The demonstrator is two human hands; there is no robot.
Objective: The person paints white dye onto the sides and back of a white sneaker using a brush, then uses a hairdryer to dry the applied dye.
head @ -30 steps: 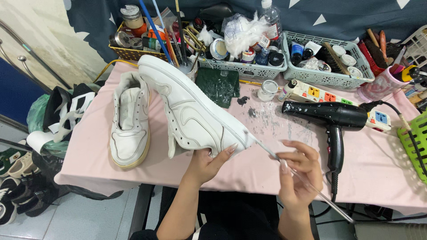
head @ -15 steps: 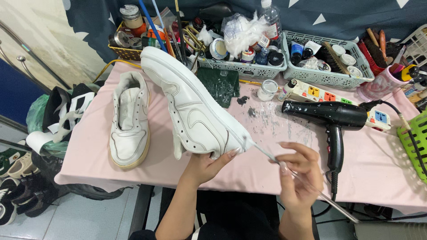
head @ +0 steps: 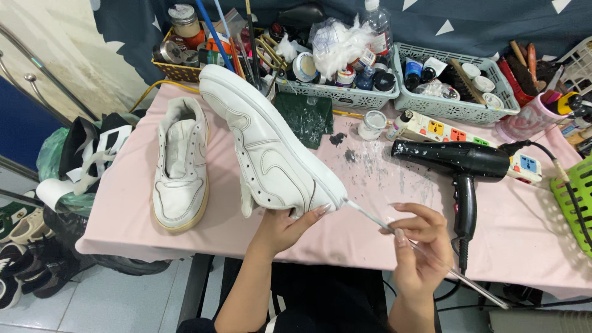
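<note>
My left hand (head: pixel 285 229) holds a white sneaker (head: pixel 269 149) from underneath near the heel, tilted with its toe up toward the far baskets. In my right hand (head: pixel 420 246) is a long thin paintbrush (head: pixel 425 251), pinched between the fingers, and its tip touches the sneaker's heel edge. A second white sneaker (head: pixel 180 163), with a yellowed sole, lies flat on the pink table (head: pixel 370 228) to the left.
A black hair dryer (head: pixel 464 168) lies right of centre, its cord running off the front edge. Behind it are a power strip (head: pixel 453 132), a small white jar (head: pixel 372 125) and a green mat (head: pixel 303 116). Baskets (head: pixel 456 111) of paints and brushes line the back. Shoes lie on the floor (head: pixel 24 246) at left.
The raised sneaker has tipped slightly more upright and shifted a little left. My right hand has kept the brush at the heel with small movement.
</note>
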